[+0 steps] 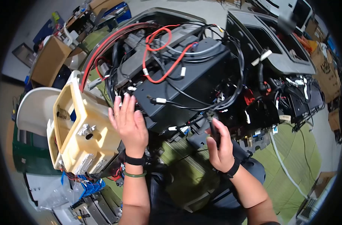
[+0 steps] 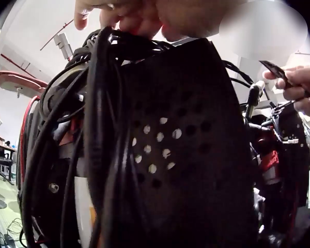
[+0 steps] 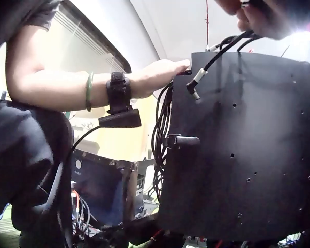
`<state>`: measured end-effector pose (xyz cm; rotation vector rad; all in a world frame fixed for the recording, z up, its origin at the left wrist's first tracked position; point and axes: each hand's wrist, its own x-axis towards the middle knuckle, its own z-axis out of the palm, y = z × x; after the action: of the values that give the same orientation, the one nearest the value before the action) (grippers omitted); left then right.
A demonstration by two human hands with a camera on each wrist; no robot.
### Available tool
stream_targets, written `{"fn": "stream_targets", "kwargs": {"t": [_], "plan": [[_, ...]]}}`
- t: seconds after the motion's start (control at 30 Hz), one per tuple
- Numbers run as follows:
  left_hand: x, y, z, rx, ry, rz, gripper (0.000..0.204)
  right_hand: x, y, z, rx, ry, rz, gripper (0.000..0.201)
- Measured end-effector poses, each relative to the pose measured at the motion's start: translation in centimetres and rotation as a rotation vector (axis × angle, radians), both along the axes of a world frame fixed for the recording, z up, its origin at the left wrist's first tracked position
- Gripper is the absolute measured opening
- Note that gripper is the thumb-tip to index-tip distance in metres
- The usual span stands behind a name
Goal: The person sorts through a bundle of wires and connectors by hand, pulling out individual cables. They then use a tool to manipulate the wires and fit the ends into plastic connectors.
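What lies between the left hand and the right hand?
In the head view, a white-tagged black cable and shadowed parts I can't identify lie between the left hand and the right hand, with the black box just beyond.

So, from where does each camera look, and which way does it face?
Head: on the head, facing forward and down at the black box; left hand and right hand show.
Left wrist: on that wrist, facing a perforated panel; left hand at top, right hand at right edge.
Right wrist: on that wrist, facing a dark panel; right hand cropped at top right, left hand by the panel's upper left.
Shared: green bracelet, in head and right wrist views.
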<state>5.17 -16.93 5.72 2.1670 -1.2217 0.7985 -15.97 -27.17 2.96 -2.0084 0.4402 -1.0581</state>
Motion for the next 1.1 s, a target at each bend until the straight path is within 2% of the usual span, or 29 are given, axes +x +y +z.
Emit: {"fn": "stream_targets", "kwargs": {"t": [0.07, 0.13, 0.2, 0.27, 0.4, 0.6, 0.7, 0.73, 0.8, 0.87, 0.93, 1.0, 1.07, 1.1], "plan": [[-0.6, -0.2, 0.6, -0.105, 0.086, -0.039, 0.027, -0.5, -0.6, 0.1, -0.025, -0.051, -0.013, 0.043], [-1.7, -0.6, 1.2, -0.33, 0.239, -0.08, 0.026, -1.0, -1.0, 0.3, 0.047, -0.078, -0.049, 0.04], [-3.1, -0.9, 2.0, -0.383, 0.128, -0.052, 0.022, -1.5, -1.3, 0.1, 0.096, -0.076, -0.08, 0.038], [-4.4, -1.4, 2.3, -0.49, 0.166, -0.131, 0.018, -1.7, -1.7, -0.2, 0.077, -0.118, -0.095, 0.037], [-8.7, -1.3, 2.4, -0.48, 0.265, -0.296, 0.013, -2.4, -2.3, 0.1, 0.041, -0.133, -0.127, 0.036], [-13.5, -1.0, -0.1, -0.296, 0.628, -0.339, 0.013, -2.9, -3.0, 0.4, 0.119, -0.144, -0.173, 0.032], [-14.8, -2.0, -0.2, -0.246, 0.666, -0.371, 0.015, -3.2, -3.8, 0.2, 0.071, -0.229, -0.233, 0.03], [-15.0, -2.5, -0.3, -0.212, 0.683, -0.385, 0.016, -3.4, -3.9, 0.1, 0.161, -0.22, -0.226, 0.031], [-15.1, -4.1, -0.5, -0.171, 0.62, -0.432, 0.018, -3.4, -4.4, -0.4, 0.176, -0.215, -0.305, 0.031], [-15.3, -5.9, -0.4, -0.137, 0.743, -0.442, 0.021, -3.5, -4.9, -1.0, 0.213, -0.214, -0.343, 0.031], [-14.1, -8.2, -2.7, -0.196, 0.701, -0.491, 0.022, -3.8, -4.7, -0.3, 0.304, -0.231, -0.345, 0.03], [-13.1, -10.4, -3.7, -0.068, 0.866, -0.411, 0.025, -4.0, -4.8, -0.2, 0.308, -0.224, -0.368, 0.03], [-12.6, -13.3, -4.3, -0.213, 0.94, -0.504, 0.03, -4.2, -4.8, -0.6, 0.319, -0.215, -0.4, 0.03], [-12.2, -14.2, -4.6, -0.165, 0.9, -0.464, 0.032, -4.3, -5.0, -1.0, 0.288, -0.227, -0.412, 0.03]]}}
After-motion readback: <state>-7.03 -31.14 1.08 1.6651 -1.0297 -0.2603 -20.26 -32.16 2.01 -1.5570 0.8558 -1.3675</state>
